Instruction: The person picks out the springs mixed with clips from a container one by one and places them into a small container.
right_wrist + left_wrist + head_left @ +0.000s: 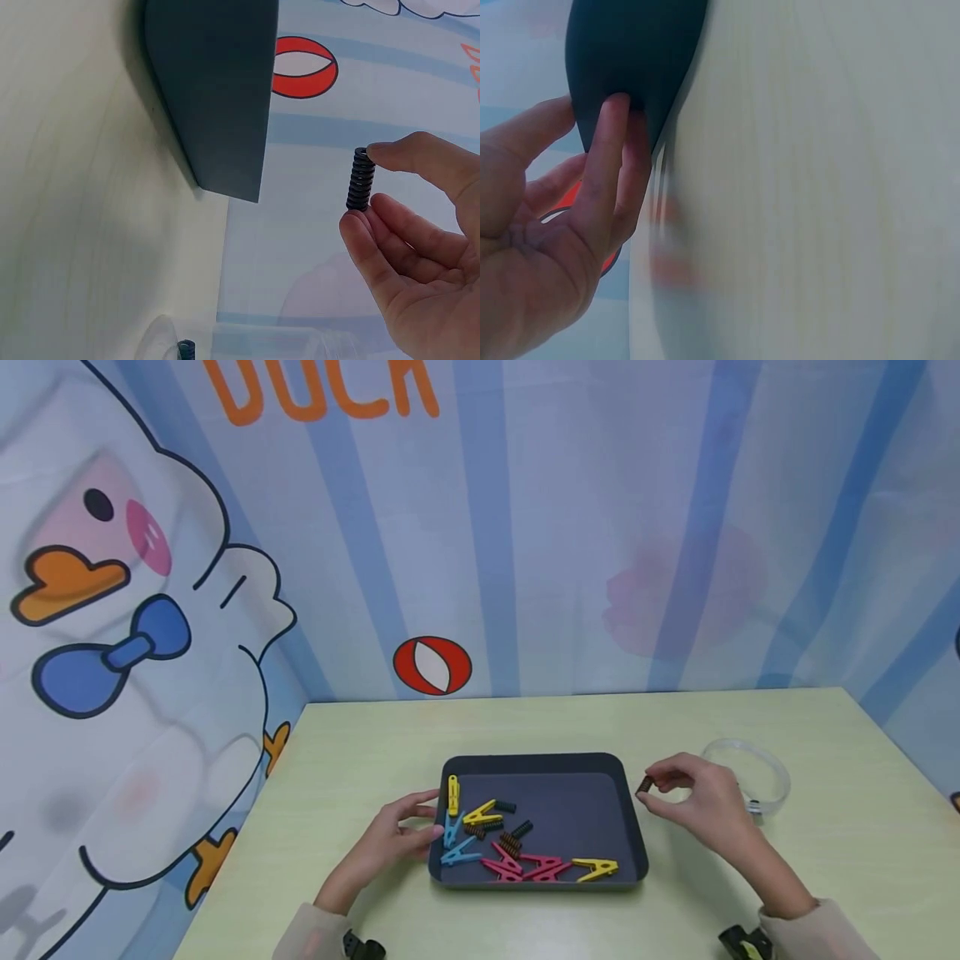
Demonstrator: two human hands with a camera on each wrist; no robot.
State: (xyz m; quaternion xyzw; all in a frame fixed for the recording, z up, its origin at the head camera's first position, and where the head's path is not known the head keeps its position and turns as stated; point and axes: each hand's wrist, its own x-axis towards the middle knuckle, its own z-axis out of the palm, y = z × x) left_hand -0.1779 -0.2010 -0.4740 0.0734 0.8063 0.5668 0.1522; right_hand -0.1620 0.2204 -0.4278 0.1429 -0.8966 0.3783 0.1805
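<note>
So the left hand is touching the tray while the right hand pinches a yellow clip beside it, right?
Not quite, the pinched object is wrong: the right hand holds a dark coil spring beside the tray, as the right wrist view shows. The left hand is indeed touching the tray.

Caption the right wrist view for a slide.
The right hand pinches a dark spring by its ends, apart from the tray.

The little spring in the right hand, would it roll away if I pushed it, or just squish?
The spring would probably roll if laid on its side, because it's round like a tube. It may squish lengthwise a little, since gaps show along its spiral. It's likely light, being so small in the right hand.
</note>
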